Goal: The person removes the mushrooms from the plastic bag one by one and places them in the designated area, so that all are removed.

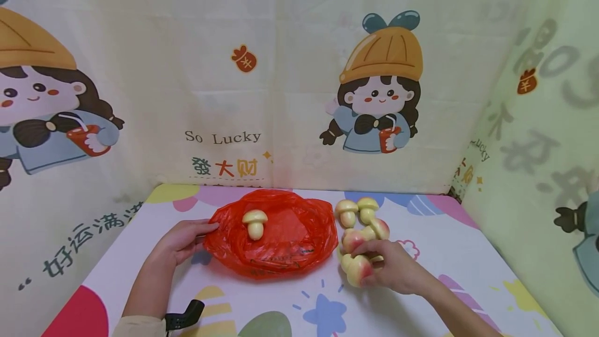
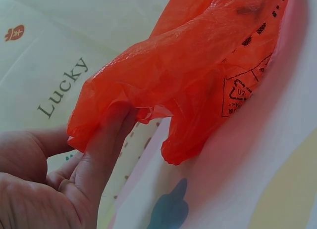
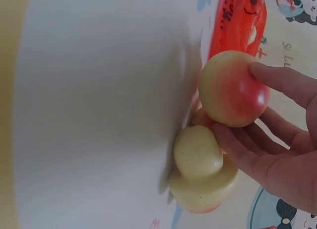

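Note:
A red plastic bag (image 1: 281, 269) lies spread with its mouth facing up, and one pale yellow toy mushroom (image 1: 255, 225) is inside it. My left hand (image 1: 180, 241) grips the bag's left rim; in the left wrist view the thumb and fingers (image 2: 106, 135) pinch the thin film. To the right of the bag, my right hand (image 1: 393, 269) holds a toy mushroom (image 3: 233, 90) by its rounded, pink-blushed cap, thumb on one side and fingers on the other. Another toy mushroom (image 3: 200, 162) lies close beside those fingers, stem and cap both showing.
Several more mushrooms, among them a pale one (image 1: 347, 212) and another (image 1: 367, 209), sit clustered right of the bag. The table (image 1: 262, 306) has a colourful printed cover. Printed cloth (image 1: 299, 92) stands behind and along both sides.

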The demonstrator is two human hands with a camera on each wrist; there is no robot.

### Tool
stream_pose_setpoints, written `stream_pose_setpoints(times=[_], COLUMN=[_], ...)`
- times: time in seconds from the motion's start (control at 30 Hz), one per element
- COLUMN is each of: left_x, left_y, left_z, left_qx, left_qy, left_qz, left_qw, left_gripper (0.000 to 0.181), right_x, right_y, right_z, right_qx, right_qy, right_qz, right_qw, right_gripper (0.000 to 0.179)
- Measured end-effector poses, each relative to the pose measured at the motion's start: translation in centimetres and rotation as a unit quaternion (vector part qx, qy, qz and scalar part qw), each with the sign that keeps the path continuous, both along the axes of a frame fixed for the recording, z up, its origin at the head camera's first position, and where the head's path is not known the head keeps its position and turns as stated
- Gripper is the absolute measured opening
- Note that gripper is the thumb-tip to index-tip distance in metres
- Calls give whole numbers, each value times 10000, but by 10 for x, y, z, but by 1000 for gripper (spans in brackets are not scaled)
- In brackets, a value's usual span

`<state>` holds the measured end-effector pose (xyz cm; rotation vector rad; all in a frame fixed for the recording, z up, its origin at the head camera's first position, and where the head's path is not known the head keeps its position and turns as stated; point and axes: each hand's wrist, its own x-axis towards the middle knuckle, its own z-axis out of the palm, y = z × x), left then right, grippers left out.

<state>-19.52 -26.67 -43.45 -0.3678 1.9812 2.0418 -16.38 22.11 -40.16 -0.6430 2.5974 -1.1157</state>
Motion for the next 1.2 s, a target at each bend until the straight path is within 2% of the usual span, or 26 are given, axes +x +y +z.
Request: stream_pose_setpoints(times=[0.33,0.53,0.77,1.0,1.2], left_x=[0,0,0,-1,-2], left_y=[0,0,0,0,-1], left_z=[0,0,2,1,-1], left_qx=[60,70,29,30,18], left_qy=[-19,-30,-53,-3,40], left_qz=[-5,3,26,11,-8], left_qw=[10000,10000,10000,10000,10000], left_gripper=[67,66,68,67,67], right_x=[3,5,7,6,6], right_y=[-3,-6,-9,-11,-9], right_z=[-3,-4,-5,-5,-6], right_qx=[83,480,907,1140,951], right_qy=[396,637,1083,941,1002], right_qz=[29,-133,-330,-622,-428], right_qw=[9992,9967,9894,9871,9895], right_gripper=[43,45,47,50,48])
